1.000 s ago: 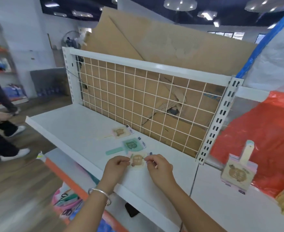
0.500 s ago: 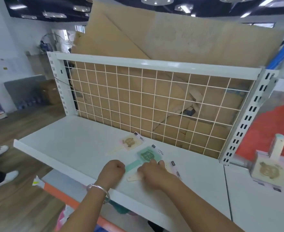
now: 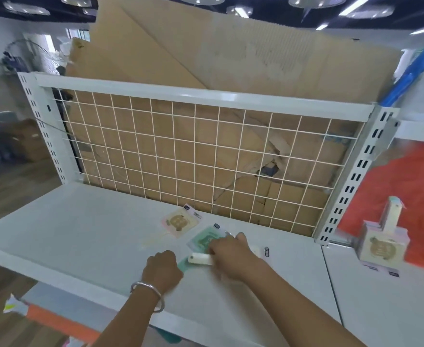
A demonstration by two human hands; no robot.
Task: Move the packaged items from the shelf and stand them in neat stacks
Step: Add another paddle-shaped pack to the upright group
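A pink packaged item (image 3: 179, 222) with a tan round print lies flat on the white shelf (image 3: 80, 234). Just beside it lies a green one (image 3: 204, 240), overlapped by what seems a cream-handled package (image 3: 200, 259). A pale stack (image 3: 381, 246) stands upright well to the right.

1. A white shelf (image 3: 80, 236) fronts a wire grid (image 3: 193, 156), with cardboard (image 3: 231, 58) standing behind it.
2. A pink pack (image 3: 179, 222) lies flat near the grid. A green pack (image 3: 202, 240) lies just beside it, towards the front.
3. The right hand (image 3: 231, 256) grips a cream pack (image 3: 200, 259) lying over the green one.
4. The left hand (image 3: 162, 269), with a bracelet (image 3: 148, 294) on its wrist, is curled by the green handle; whether it holds anything is unclear.
5. A stack (image 3: 378, 246) stands upright at the right, before a red bag (image 3: 406, 191).
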